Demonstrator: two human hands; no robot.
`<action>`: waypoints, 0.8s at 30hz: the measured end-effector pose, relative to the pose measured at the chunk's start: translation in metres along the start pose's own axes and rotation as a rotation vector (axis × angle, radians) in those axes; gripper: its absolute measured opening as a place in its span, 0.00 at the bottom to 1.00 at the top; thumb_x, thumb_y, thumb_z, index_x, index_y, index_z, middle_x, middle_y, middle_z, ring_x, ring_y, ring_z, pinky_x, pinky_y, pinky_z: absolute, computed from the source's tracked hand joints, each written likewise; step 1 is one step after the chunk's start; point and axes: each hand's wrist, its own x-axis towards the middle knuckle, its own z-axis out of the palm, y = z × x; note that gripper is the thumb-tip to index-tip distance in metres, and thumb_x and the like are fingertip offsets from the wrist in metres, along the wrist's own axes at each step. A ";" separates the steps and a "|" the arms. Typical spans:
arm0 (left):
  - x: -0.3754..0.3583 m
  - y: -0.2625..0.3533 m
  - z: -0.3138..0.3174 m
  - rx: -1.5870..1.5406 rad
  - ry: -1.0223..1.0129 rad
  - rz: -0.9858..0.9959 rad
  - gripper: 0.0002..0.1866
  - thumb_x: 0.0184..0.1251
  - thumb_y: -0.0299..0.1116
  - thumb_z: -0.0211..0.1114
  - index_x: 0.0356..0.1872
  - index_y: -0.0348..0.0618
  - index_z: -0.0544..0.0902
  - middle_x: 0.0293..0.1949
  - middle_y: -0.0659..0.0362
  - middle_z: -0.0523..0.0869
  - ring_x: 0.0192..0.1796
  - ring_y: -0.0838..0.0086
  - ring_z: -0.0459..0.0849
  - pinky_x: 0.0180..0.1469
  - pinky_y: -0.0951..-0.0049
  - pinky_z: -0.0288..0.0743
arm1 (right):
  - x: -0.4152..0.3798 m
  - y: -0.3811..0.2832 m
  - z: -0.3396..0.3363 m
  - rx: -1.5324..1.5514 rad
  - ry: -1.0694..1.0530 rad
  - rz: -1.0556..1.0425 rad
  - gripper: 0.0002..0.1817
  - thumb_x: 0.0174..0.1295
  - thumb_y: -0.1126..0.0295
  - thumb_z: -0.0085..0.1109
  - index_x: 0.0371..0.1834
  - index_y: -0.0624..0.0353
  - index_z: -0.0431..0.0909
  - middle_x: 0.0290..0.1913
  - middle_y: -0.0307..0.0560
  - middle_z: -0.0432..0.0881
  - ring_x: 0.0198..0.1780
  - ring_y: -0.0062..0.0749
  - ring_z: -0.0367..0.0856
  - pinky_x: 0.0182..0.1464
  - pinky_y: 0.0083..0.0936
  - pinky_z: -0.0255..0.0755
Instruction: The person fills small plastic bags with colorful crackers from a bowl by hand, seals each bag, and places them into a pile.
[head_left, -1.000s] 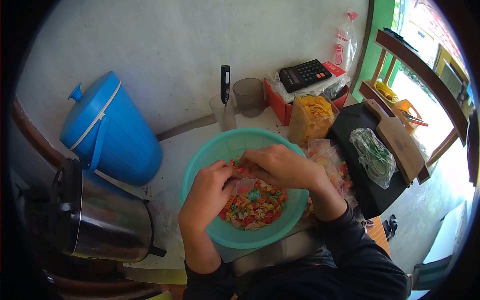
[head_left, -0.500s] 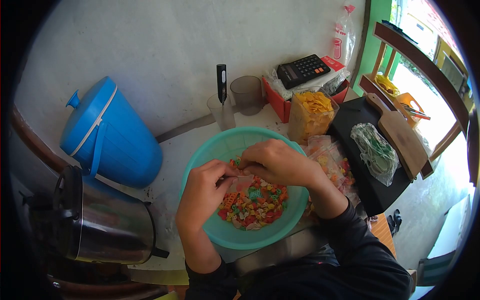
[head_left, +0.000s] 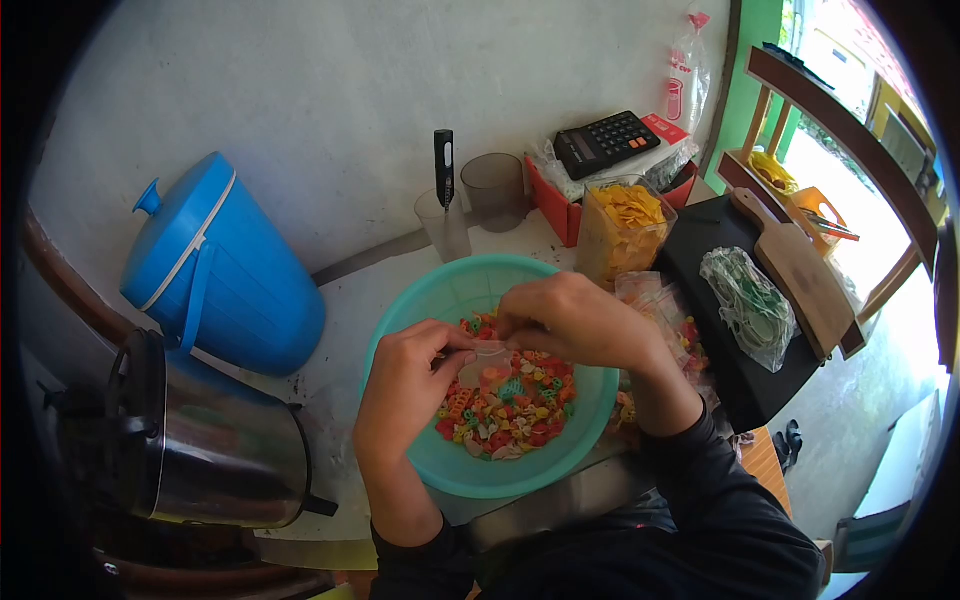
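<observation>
Over a turquoise basin (head_left: 400,300), my left hand (head_left: 405,385) pinches one top corner of a small clear plastic bag (head_left: 488,365). The fingers of my right hand (head_left: 570,315) are pressed together at the bag's other top corner. The bag hangs between both hands, its top edge stretched flat. Whether anything is inside it I cannot tell, as coloured pieces show through. Beneath it, colourful snack pieces (head_left: 505,425) in red, orange, green, yellow and white cover the bottom of the basin.
Filled clear packets (head_left: 655,310) lie right of the basin, by a container of yellow chips (head_left: 625,225). Behind stand two cups (head_left: 493,190) and a red box (head_left: 560,205) under a calculator (head_left: 605,143). A blue jug (head_left: 230,270) and a metal pot (head_left: 235,440) stand left.
My right hand has moved slightly to the right, away from my left hand. The bag's top edge now shows stretched between them.
</observation>
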 end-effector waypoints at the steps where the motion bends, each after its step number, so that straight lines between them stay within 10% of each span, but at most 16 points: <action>1: 0.000 0.000 0.000 0.003 0.001 -0.008 0.07 0.60 0.17 0.71 0.39 0.33 0.88 0.41 0.53 0.91 0.40 0.67 0.91 0.39 0.70 0.85 | 0.000 0.003 -0.001 0.000 0.018 0.005 0.09 0.57 0.79 0.67 0.41 0.64 0.84 0.40 0.51 0.87 0.42 0.50 0.87 0.44 0.39 0.80; 24: 0.001 0.006 0.004 -0.156 0.119 0.087 0.06 0.61 0.18 0.72 0.39 0.33 0.86 0.41 0.54 0.90 0.37 0.68 0.90 0.37 0.71 0.85 | 0.008 -0.003 0.011 0.089 0.162 -0.010 0.09 0.58 0.70 0.72 0.37 0.62 0.83 0.34 0.51 0.84 0.38 0.51 0.84 0.40 0.40 0.75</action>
